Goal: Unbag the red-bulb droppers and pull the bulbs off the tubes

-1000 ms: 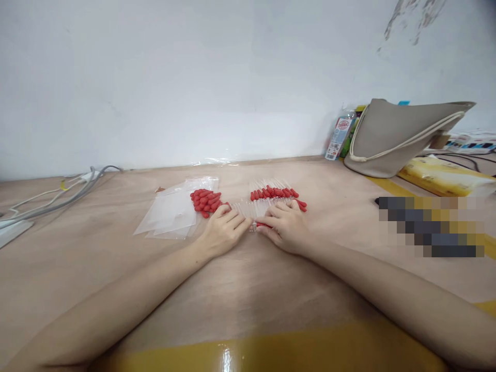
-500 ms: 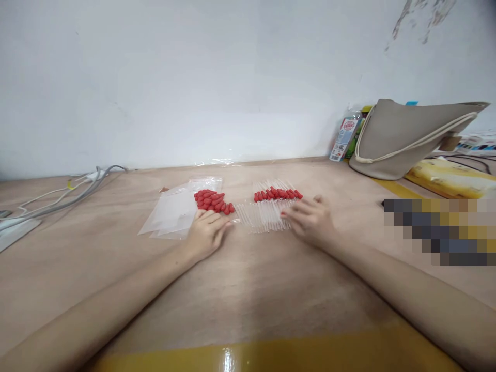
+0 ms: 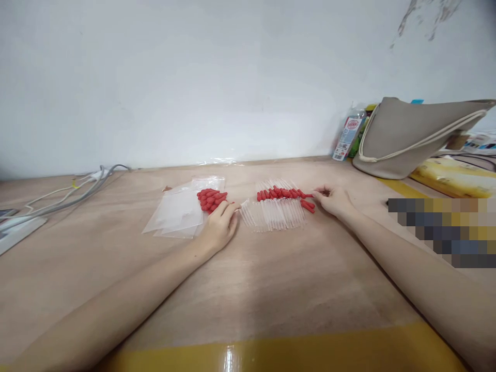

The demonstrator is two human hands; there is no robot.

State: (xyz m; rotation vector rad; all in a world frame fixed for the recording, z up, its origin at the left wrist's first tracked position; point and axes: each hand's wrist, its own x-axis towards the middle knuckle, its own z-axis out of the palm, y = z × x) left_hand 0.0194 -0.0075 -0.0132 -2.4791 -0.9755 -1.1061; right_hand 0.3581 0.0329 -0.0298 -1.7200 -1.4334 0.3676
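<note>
Clear thin tubes (image 3: 282, 214) lie side by side on the table. Behind them, red rubber bulbs (image 3: 276, 192) form a row, with more thin tubes reaching back from it. At the row's right end, my right hand (image 3: 334, 200) pinches a red rubber bulb (image 3: 308, 196) between thumb and fingertips. Two loose red bulbs (image 3: 308, 206) rest just in front of it. My left hand (image 3: 221, 223) is closed beside a pile of red bulbs (image 3: 210, 199), its fingertips near the tubes' left end. What those fingers hold is hidden; a speck of red shows there.
Flat clear plastic bags (image 3: 174, 209) lie under and left of the pile. Cables (image 3: 91, 186) run along the far left. At the back right stand a bottle (image 3: 347, 135) and a grey bag (image 3: 411, 137), with a yellow packet (image 3: 453, 175) beside them.
My right hand has moved right, off the tubes, to the row's right end. Two loose bulbs now lie near there. My left hand has shifted slightly right, over the pile's nearest bulbs.
</note>
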